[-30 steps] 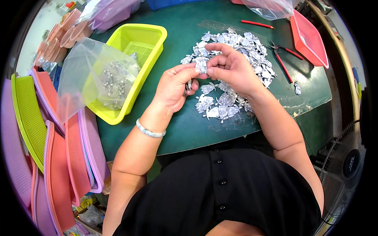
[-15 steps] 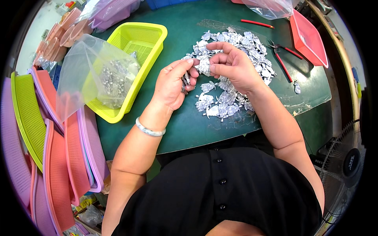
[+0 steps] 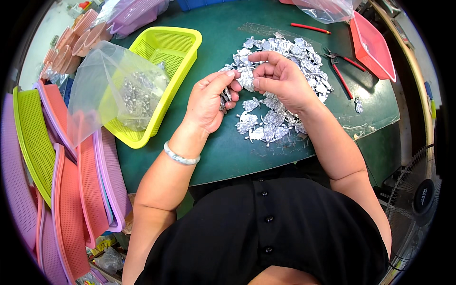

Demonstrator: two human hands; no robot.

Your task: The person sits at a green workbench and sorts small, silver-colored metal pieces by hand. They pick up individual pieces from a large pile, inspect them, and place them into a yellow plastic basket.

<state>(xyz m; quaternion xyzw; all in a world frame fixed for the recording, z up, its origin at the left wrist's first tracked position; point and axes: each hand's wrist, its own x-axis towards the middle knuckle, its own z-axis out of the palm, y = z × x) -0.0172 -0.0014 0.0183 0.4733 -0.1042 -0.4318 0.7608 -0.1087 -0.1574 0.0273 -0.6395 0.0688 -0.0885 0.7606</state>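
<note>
Between my two hands is one silvery cast metal piece (image 3: pixel 246 80), flat and rough-edged. My right hand (image 3: pixel 281 81) pinches it between thumb and fingers. My left hand (image 3: pixel 212 97) touches its left edge with the thumb and fingertip, while its curled fingers also hold several small metal pieces (image 3: pixel 225 97). A large heap of like pieces (image 3: pixel 308 61) lies on the green table under and beyond my right hand. Several more pieces (image 3: pixel 268 130) are spread on the near side of the heap.
Left of my hands, a yellow-green basket (image 3: pixel 189 52) holds a clear plastic bag (image 3: pixel 142 97) with metal bits. Red-handled pliers (image 3: pixel 343 71), a red pen-like stick (image 3: pixel 310 28) and a pink tray (image 3: pixel 370 52) are at right. Stacked baskets (image 3: pixel 71 204) stand left, a fan (image 3: pixel 420 197) lower right.
</note>
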